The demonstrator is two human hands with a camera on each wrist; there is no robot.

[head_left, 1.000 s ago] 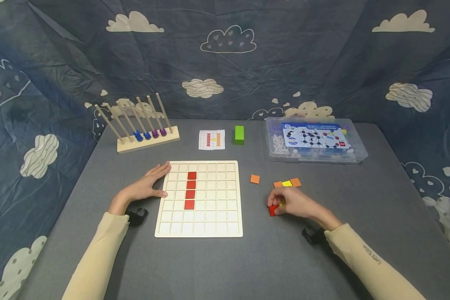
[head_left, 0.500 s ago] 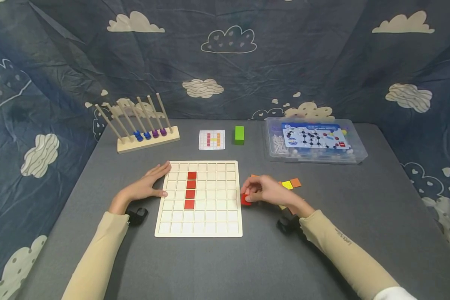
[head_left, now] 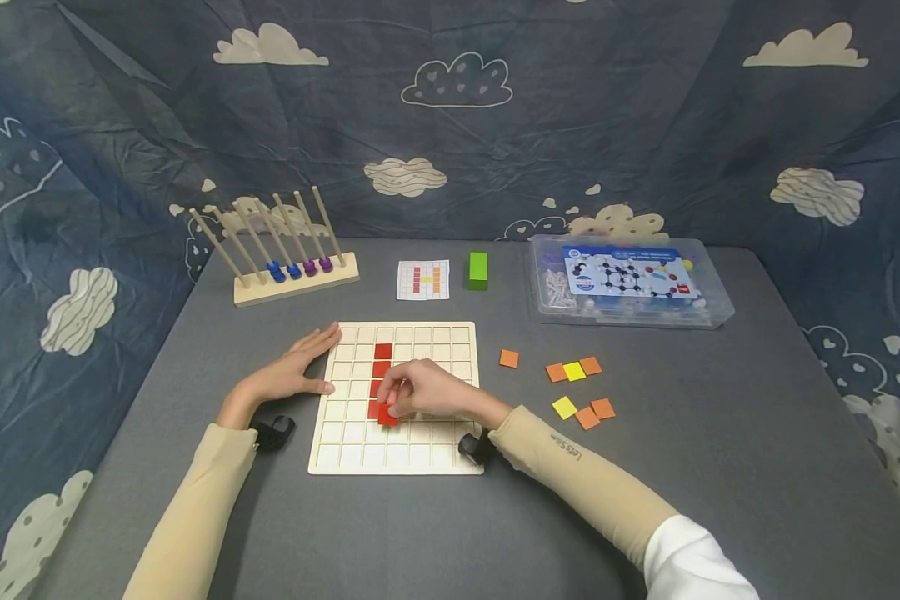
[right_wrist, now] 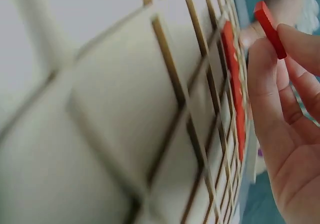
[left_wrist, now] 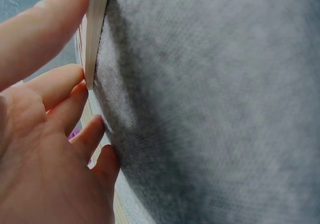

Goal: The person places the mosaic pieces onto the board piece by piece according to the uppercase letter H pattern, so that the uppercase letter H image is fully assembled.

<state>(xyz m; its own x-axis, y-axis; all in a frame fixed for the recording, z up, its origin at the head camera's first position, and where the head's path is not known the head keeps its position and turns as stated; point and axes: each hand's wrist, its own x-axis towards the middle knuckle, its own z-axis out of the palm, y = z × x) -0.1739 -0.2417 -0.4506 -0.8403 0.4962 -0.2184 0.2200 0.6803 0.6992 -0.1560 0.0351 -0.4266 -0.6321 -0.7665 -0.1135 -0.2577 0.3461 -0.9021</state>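
A pale wooden grid board (head_left: pixel 420 454) lies on the table, with a column of red tiles (head_left: pixel 383 351) set in its cells. My right hand (head_left: pixel 431 390) is over the board, pinching a loose red tile (head_left: pixel 387 415) between thumb and finger near the column's lower end. In the right wrist view that red tile (right_wrist: pixel 270 30) is held tilted above the grid, apart from it. My left hand (head_left: pixel 292 372) rests at the board's left edge, fingers extended. Up close in the left wrist view, its thumb and fingertips touch the board's side (left_wrist: pixel 95 34).
Right of the board lie orange tiles (head_left: pixel 509 358) and yellow tiles (head_left: pixel 565 407). Behind it stand a pegged bead rack (head_left: pixel 296 286), a pattern card (head_left: pixel 423 280), a green block (head_left: pixel 478 271) and a clear plastic case (head_left: pixel 630 312).
My right hand has carried the red tile leftward from the loose tiles to above the board beside the red column. My left hand has stayed at the board's edge.
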